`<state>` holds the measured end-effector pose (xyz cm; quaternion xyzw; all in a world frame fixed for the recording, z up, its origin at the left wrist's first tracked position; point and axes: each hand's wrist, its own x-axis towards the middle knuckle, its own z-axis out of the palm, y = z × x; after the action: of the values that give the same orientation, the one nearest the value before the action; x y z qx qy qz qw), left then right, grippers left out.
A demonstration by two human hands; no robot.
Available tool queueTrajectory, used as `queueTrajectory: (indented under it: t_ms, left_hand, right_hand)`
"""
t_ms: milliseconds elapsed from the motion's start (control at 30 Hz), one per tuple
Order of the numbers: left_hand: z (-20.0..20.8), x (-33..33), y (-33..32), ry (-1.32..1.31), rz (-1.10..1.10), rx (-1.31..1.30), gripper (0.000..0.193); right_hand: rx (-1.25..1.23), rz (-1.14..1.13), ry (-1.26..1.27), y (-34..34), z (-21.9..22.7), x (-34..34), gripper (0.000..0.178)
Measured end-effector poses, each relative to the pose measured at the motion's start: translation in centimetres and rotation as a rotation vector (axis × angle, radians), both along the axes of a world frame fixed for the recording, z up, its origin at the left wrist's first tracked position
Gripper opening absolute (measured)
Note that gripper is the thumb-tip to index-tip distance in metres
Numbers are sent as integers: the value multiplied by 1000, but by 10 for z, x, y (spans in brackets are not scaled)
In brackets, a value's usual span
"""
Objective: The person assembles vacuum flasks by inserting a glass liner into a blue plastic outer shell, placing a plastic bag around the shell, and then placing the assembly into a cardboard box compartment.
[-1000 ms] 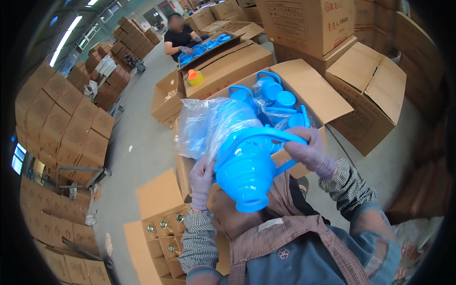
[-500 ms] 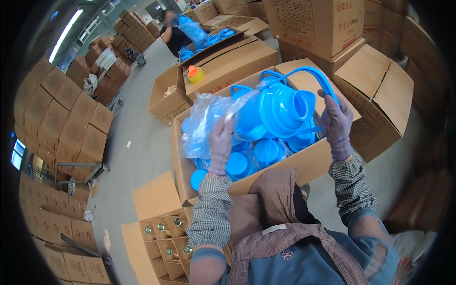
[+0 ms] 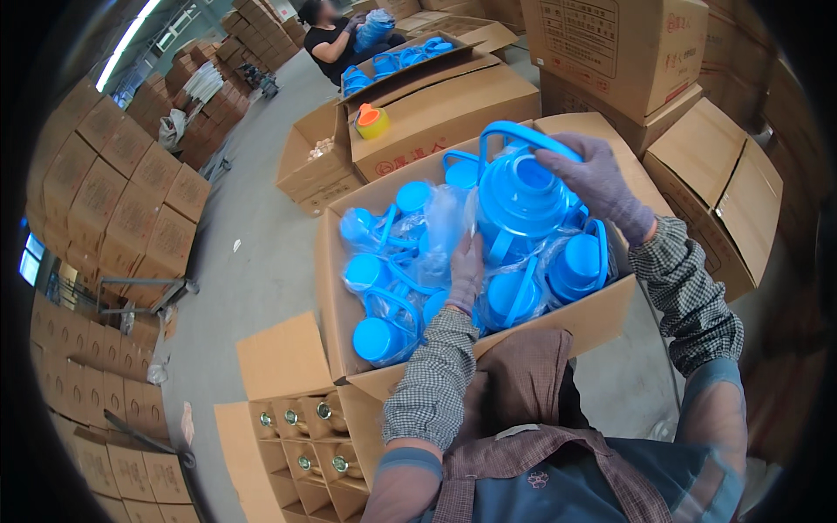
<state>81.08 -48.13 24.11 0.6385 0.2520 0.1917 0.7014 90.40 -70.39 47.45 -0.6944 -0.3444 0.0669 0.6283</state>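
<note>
Grasping the blue handle (image 3: 523, 131) near its far end, the right hand (image 3: 602, 174) curls close to the rim of an open-mouthed blue jug (image 3: 523, 209). The left hand (image 3: 466, 268) is at the jug's lower left side, next to a clear plastic bag (image 3: 443, 234); its fingertips are partly hidden, so whether they pinch the bag or only press the jug cannot be told.

Half a second ago the jug lay tipped over to the right, with the bag spread wide across the left of the cardboard box (image 3: 610, 318). Now the jug is nearly upright over the right-hand half of that box, its mouth facing up, its base out of sight. The bag is bunched into a narrow strip beside it, which leaves the lidded jugs (image 3: 377, 338) on the left in plain view and the held jug's top uncovered.

Below to the left, glass flasks (image 3: 296, 421) sit in a divided box (image 3: 279, 359). Beyond, a co-worker (image 3: 330, 45) holds a wrapped blue item (image 3: 375, 30), lower than before.
</note>
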Motion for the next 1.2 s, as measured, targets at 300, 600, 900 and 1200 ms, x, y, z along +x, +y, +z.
queueTrajectory:
  t_ms: [300, 600, 900, 1200]
  left_hand:
    - [-35, 7, 30, 339, -18, 327, 31]
    - [22, 7, 56, 139, -230, 447, 26]
    - [34, -37, -20, 352, -1042, 1457, 87]
    - [63, -19, -32, 448, -825, 1180, 87]
  right_hand:
    - [-422, 134, -30, 81, -137, 42, 45]
    - [-792, -12, -283, 98, -227, 101, 48]
    - [-486, 262, -683, 52, -174, 8, 34]
    - [-399, 10, -298, -7, -195, -33, 29]
